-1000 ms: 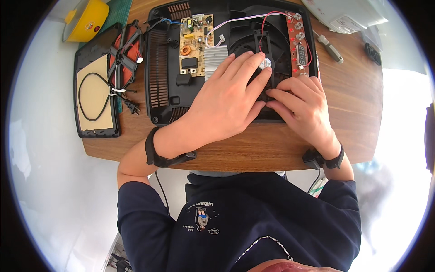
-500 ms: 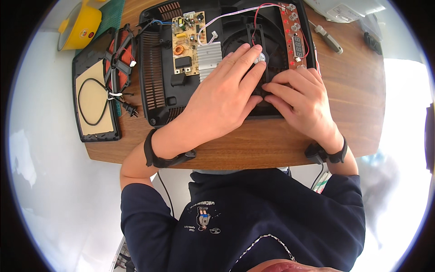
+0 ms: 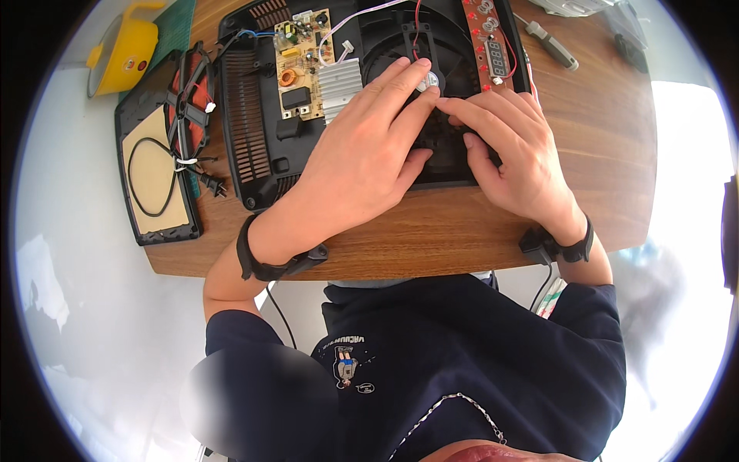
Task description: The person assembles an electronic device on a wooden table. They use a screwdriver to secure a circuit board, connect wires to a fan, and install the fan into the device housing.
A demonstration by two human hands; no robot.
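Note:
An opened black appliance housing (image 3: 281,165) lies in front of me on the table. Inside it, at the right, is a black cooling fan (image 3: 408,58) with a round silvery hub label (image 3: 432,79). My left hand (image 3: 358,150) lies flat across the fan area with its fingers stretched, index fingertip by the hub. From the right, my right hand (image 3: 517,158) reaches in with bent fingers, its fingertips at the fan frame close to the left index finger. Its thumb stands apart and I see nothing held. The fan's lower part is partly hidden under my hands.
Left in the housing sit a tan circuit board (image 3: 283,65) and a finned heat sink (image 3: 341,88); a red display board (image 3: 497,54) is at right. Outside lie a screwdriver (image 3: 550,45), a frame with a red-orange coil (image 3: 188,115), a black-framed panel (image 3: 150,204) and a yellow pot (image 3: 127,58).
My right fingertips have moved up along the fan toward the hub, and the thumb has parted from the index finger. My left hand stays on the fan. The whole view has shifted slightly.

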